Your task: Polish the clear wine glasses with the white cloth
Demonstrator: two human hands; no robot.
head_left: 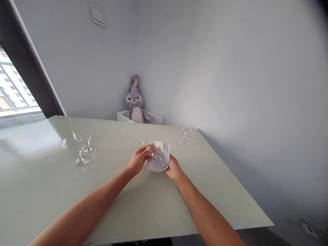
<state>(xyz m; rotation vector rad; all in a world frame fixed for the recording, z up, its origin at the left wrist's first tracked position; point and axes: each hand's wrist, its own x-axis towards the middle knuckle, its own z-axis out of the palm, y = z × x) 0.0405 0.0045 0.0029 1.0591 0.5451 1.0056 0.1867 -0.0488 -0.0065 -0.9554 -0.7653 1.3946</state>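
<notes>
My left hand pinches the stem of a small clear glass held on its side over the pale table. My right hand cups a white cloth wrapped round the bowl of that glass. Both hands are closed and meet at the middle of the table. Most of the bowl is hidden by the cloth.
Two stemmed glasses stand at the left of the table, two smaller ones at the far right near the wall. A grey plush toy sits in a white basket behind the far edge. A window is at left.
</notes>
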